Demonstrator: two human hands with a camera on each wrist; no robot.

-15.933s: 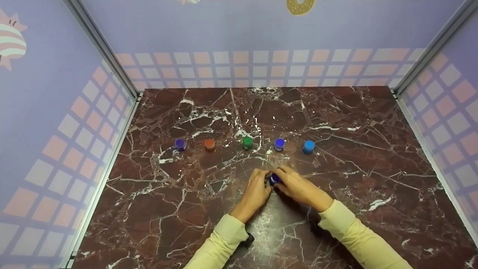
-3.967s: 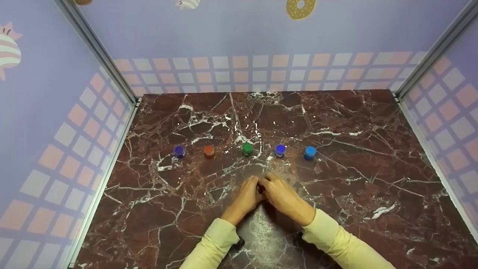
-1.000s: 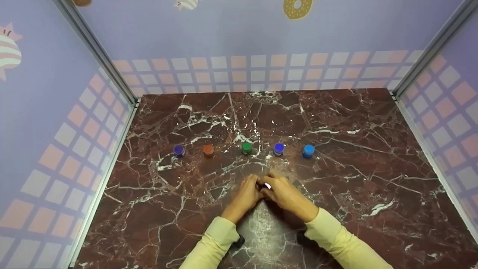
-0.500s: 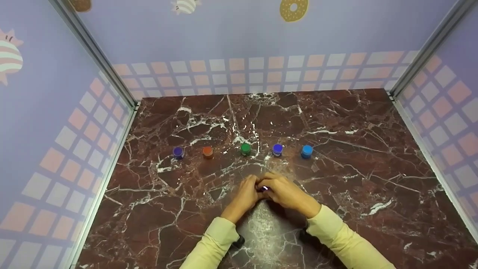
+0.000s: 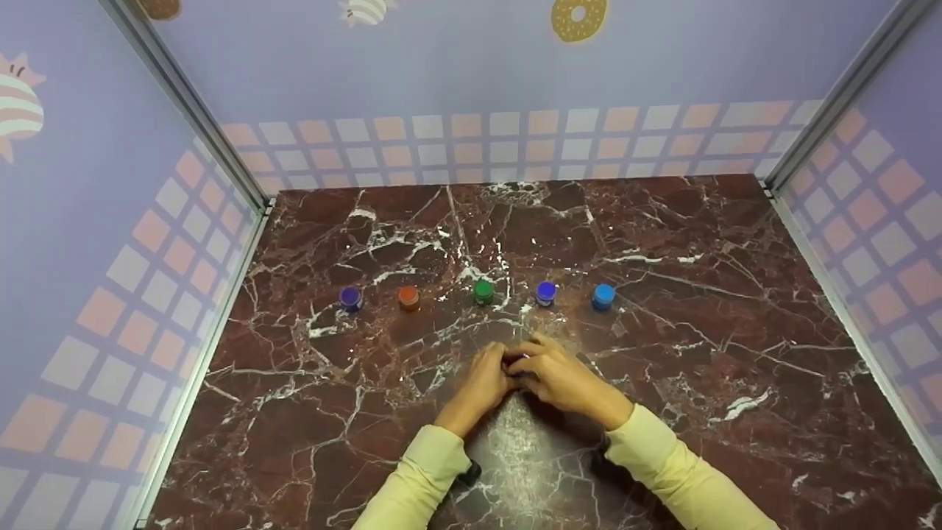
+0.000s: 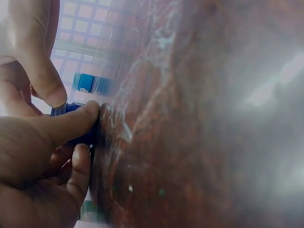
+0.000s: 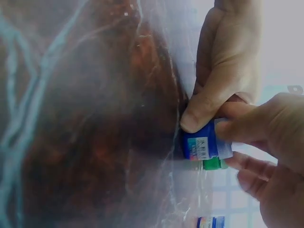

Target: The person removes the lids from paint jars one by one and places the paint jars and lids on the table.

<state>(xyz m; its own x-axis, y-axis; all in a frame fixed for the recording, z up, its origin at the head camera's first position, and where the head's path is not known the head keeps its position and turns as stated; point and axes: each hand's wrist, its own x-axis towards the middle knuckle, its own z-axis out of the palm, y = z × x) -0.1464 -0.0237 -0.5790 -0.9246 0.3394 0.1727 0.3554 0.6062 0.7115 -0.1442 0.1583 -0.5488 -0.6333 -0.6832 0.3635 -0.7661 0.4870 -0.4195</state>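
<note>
A small dark-blue paint jar (image 7: 194,141) with a printed label stands on the marbled table between my two hands. My left hand (image 5: 486,380) grips its lower body, the thumb pressed along its side in the left wrist view. At the lid (image 7: 223,148), the thumb and fingers of my right hand (image 5: 561,377) pinch the jar's upper end. From the head view the fingers hide nearly all of the jar.
Beyond my hands runs a row of lidded paint jars: purple (image 5: 351,299), orange (image 5: 408,298), green (image 5: 483,292), blue (image 5: 545,294) and light blue (image 5: 603,297). Patterned panels (image 5: 500,147) enclose the table (image 5: 331,442) at the back and both sides.
Since the oldest frame, both hands have shifted slightly left with the jar. My right fingers have changed position over its top, covering the bright glint seen a second ago. The row of jars stays put.
</note>
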